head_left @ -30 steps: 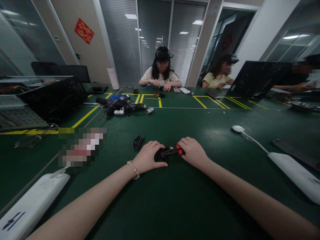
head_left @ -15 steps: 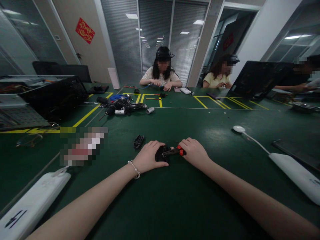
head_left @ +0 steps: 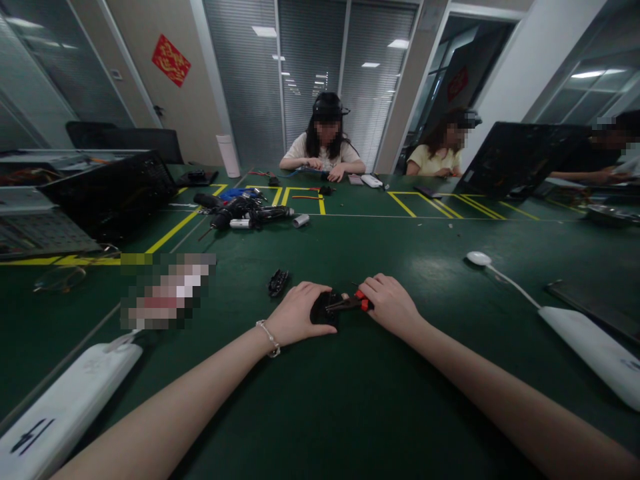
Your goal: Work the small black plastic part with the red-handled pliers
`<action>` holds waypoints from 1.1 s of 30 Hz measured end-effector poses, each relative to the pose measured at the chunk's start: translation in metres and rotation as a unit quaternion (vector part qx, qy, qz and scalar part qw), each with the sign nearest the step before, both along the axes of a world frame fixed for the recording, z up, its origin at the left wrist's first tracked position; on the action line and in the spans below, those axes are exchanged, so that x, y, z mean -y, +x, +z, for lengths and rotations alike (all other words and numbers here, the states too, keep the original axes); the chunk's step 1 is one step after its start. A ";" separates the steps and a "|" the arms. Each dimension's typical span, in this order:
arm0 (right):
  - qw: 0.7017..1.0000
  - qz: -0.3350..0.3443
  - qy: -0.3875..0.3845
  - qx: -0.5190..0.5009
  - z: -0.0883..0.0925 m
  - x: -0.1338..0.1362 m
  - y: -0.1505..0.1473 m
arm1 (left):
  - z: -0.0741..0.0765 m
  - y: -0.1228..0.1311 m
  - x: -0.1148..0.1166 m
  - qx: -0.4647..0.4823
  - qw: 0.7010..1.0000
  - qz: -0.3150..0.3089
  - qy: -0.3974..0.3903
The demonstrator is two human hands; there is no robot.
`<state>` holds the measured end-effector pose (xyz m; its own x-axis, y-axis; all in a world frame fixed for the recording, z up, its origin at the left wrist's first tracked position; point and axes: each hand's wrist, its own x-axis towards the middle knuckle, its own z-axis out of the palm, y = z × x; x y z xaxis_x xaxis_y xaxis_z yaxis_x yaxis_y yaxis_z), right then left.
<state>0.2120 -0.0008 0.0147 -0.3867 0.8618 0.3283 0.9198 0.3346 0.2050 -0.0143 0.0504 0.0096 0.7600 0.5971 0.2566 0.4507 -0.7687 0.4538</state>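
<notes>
My left hand (head_left: pixel 301 311) is closed round the left side of a small black part (head_left: pixel 326 313), thumb along its near edge and fingers over its far edge. The part rests on the green table; its exact kind is hard to make out. My right hand (head_left: pixel 389 301) grips red-handled pliers (head_left: pixel 351 303), whose long narrow jaws point left and meet the black part's surface. A tiny pale piece (head_left: pixel 345 297) shows just beyond the jaws. Left of my left hand, apart from it, lies another black part (head_left: pixel 278 283) with an uneven surface.
Tools and cables with a drill (head_left: pixel 227 213) lie in a heap at the back left. A white power bank-like block (head_left: pixel 75 407) is at the left, another (head_left: pixel 590 350) at the right with a cable. Eyeglasses (head_left: pixel 61 279) lie far left. Co-workers sit across the table.
The pliers' jaws have shifted very slightly at the black part with my right hand. My left hand keeps the same hold on the part.
</notes>
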 end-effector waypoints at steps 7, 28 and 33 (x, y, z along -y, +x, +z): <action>1.000 0.010 0.007 0.000 0.000 0.000 0.001 | -0.001 0.001 0.001 0.010 1.000 0.007 -0.003; 1.000 0.005 -0.009 -0.002 0.004 -0.001 0.000 | 0.003 0.001 0.002 -0.001 1.000 0.000 0.007; 1.000 0.005 -0.010 -0.001 0.002 -0.002 0.001 | 0.001 0.002 0.002 0.001 1.000 0.002 0.014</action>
